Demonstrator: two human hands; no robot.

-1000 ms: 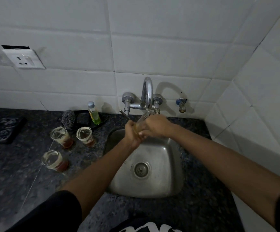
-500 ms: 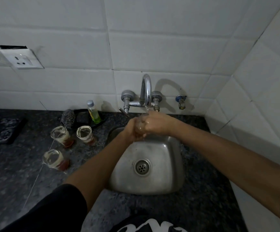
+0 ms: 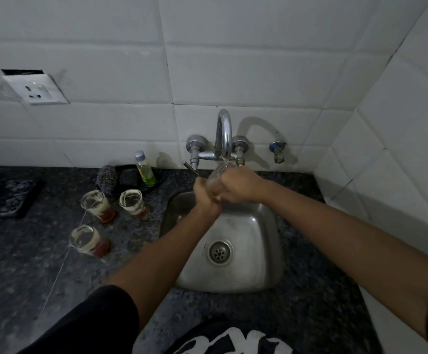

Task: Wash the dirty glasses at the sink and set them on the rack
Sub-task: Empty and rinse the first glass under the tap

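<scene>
Clear glass tumbler [image 3: 216, 178] is up under the chrome tap [image 3: 223, 135], right over the back of the steel sink [image 3: 253, 267] — both hands wrapped round it. Left hand [image 3: 204, 194] grips it from the left, right hand [image 3: 239, 186] curls over from the other side, fingers closed on the glass. Three dirty glasses [image 3: 96, 205] with reddish dregs sit upright on the dark speckled worktop [image 3: 29, 264] left of the sink, near a bottle of green dish soap [image 3: 145, 168] and a steel scrubber [image 3: 106, 178].
</scene>
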